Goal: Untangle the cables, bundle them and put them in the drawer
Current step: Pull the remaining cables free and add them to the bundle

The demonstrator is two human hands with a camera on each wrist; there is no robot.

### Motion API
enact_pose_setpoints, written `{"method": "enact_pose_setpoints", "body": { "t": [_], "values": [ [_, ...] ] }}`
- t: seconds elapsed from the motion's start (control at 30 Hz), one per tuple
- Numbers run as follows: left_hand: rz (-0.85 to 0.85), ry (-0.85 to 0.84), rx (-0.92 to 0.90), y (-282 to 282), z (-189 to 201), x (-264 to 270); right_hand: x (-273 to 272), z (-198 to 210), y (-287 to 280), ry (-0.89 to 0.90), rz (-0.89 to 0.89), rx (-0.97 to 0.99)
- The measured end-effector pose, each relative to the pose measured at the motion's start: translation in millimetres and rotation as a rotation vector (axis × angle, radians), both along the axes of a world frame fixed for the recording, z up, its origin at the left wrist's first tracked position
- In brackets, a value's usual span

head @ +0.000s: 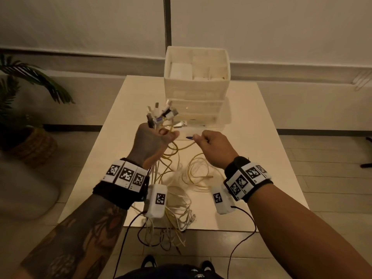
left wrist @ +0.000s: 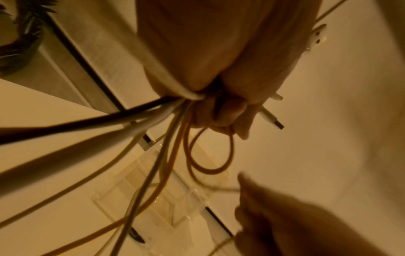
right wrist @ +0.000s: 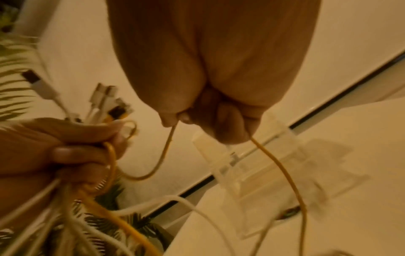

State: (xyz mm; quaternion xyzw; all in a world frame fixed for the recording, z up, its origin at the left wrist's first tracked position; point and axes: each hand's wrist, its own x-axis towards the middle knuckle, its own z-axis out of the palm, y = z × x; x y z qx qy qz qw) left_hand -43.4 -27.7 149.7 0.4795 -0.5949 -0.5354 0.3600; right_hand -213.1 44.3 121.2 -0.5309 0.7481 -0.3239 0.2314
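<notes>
My left hand [head: 155, 137] is raised over the table and grips a bunch of white and yellow cables [left wrist: 166, 131]. Their USB plugs [head: 161, 114] fan out above the fist, and the plugs [right wrist: 109, 98] show in the right wrist view too. My right hand [head: 209, 143] pinches one yellow cable [right wrist: 166, 152] just right of the left hand; a short slack loop joins the two hands. The remaining cables [head: 181, 188] hang down in a loose tangle on the table and over its front edge. A clear plastic drawer [head: 201, 119] stands pulled out from the unit behind my hands.
A white stacked drawer unit [head: 196, 85] with an open top bin stands at the back of the cream table [head: 261, 158]. A potted plant [head: 26, 121] stands on the floor at the left. Thin dark sensor wires [head: 243, 238] hang from my wrists.
</notes>
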Motion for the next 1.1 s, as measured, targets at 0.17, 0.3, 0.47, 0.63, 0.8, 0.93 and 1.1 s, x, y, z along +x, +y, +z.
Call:
{"method": "enact_pose_setpoints", "body": {
  "t": [0.17, 0.3, 0.47, 0.63, 0.8, 0.93, 1.1],
  "values": [
    [-0.159, -0.099, -0.021, 17, 5, -13, 19, 28, -3, -0.208, 0.166, -0.072],
    [-0.132, -0.113, -0.041, 14, 7, -11, 14, 30, 0, -0.211, 0.189, -0.075],
    [0.062, 0.029, -0.050, -1, 11, 5, -15, 4, 9, -0.063, 0.066, -0.010],
    [0.096, 0.035, 0.030, -15, 11, 19, -27, -9, 13, 0.113, -0.063, 0.018],
    [0.087, -0.042, 0.009, -5, 6, 8, -19, 12, 2, -0.177, -0.078, -0.241],
    [-0.026, 0.058, 0.035, 6, 4, -2, -1, 24, 0, -0.269, 0.069, -0.207],
    [-0.055, 0.170, -0.001, 13, 5, -11, 24, 28, 5, -0.208, 0.262, -0.076]
  ]
}}
